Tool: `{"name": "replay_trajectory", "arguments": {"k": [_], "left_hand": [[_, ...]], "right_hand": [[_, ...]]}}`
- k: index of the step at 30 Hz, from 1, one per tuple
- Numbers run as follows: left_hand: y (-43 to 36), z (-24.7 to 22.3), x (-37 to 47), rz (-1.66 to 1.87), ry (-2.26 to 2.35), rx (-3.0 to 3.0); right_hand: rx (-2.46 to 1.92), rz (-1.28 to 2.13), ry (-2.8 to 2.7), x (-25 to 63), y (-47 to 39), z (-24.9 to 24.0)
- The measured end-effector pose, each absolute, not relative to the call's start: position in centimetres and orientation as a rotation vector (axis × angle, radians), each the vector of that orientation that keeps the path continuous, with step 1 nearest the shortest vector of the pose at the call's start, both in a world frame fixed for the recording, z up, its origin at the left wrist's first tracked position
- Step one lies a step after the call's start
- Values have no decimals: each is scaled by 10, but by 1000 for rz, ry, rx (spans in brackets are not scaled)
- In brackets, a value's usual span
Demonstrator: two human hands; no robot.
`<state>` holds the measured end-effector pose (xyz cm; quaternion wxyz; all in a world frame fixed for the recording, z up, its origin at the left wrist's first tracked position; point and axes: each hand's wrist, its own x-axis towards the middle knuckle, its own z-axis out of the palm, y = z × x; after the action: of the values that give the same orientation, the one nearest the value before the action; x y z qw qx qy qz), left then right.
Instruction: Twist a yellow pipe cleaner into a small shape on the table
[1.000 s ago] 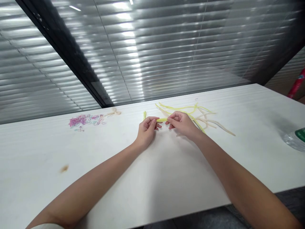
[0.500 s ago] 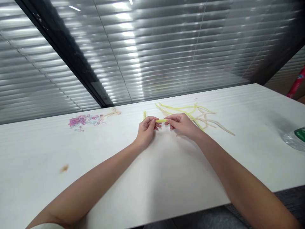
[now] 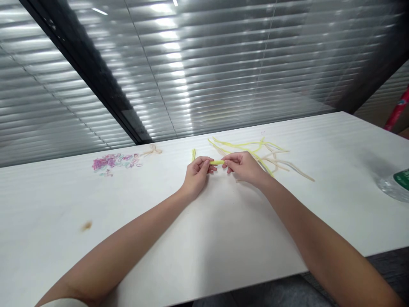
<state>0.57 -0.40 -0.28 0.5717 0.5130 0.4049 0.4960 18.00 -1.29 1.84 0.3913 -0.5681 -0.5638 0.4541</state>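
A short length of yellow cord is stretched level between my two hands, just above the white table. My left hand pinches its left end between thumb and fingers. At its right end, my right hand grips it with the fingertips. Another yellow piece lies right behind my left hand. Loose yellow strands and beige strands are spread on the table behind and to the right of my right hand, which partly hides them.
A pile of pink, purple and pale small loops lies at the back left, beside a beige knotted cord. A clear bottle with a green label is at the right edge. Blinds rise behind the table.
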Motion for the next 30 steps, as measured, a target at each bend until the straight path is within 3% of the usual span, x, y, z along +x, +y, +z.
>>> {"name": "replay_trajectory", "arguments": {"k": [6, 16, 30], "left_hand": [[-6, 1, 6, 1120, 978, 1195], [-5, -1, 4, 1077, 990, 1172], [-10, -4, 5, 962, 864, 1385]], "right_hand": [[-1468, 934, -1563, 180, -16, 17], [-1382, 168, -1959, 177, -23, 15], [-1161, -241, -2215, 181, -24, 22]]}}
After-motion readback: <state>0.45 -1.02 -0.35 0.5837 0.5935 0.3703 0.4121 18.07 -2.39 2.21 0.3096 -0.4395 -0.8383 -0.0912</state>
